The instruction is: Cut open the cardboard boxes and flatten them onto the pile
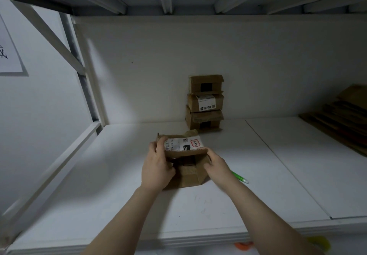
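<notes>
A small opened cardboard box [188, 175] with a white shipping label on its raised flap sits on the white shelf [278, 175]. My left hand [157, 165] grips its left side, thumb over the labelled flap. My right hand [215, 164] holds the right wall of the box, fingers curled on its edge. A green cutter [239, 177] lies on the shelf just right of my right hand. Three closed boxes [204, 102] are stacked against the back wall. The pile of flattened cardboard [341, 115] lies at the far right.
A shelf deck runs overhead. A white upright and diagonal brace [79, 72] close the left side, with a paper sign [8, 52] on the wall. A seam [288, 167] splits the shelf surface. Orange and yellow objects [317, 242] show below the front edge.
</notes>
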